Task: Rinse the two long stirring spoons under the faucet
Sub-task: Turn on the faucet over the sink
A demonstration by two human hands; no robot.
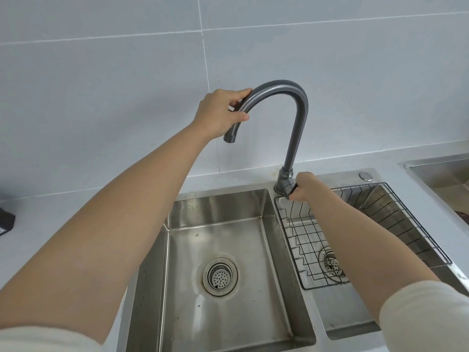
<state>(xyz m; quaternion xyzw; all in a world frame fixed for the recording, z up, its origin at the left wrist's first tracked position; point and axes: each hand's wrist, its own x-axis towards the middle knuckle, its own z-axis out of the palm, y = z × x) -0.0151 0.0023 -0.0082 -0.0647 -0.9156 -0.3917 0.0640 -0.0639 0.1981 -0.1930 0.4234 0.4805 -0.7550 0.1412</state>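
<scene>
A tall grey gooseneck faucet (297, 118) rises behind the double steel sink. My left hand (218, 110) grips the spout's down-curving end, whose outlet hangs over the left basin (215, 224). My right hand (303, 186) is closed on the dark faucet handle (291, 190) at the base. No water runs from the outlet. No stirring spoons are in view.
A black wire rack (396, 217) sits in the smaller right basin, over its drain (331, 262). The left basin has a round strainer drain (219, 276). A dark object (6, 221) lies on the counter at far left. Another steel basin edge (436, 166) shows at far right.
</scene>
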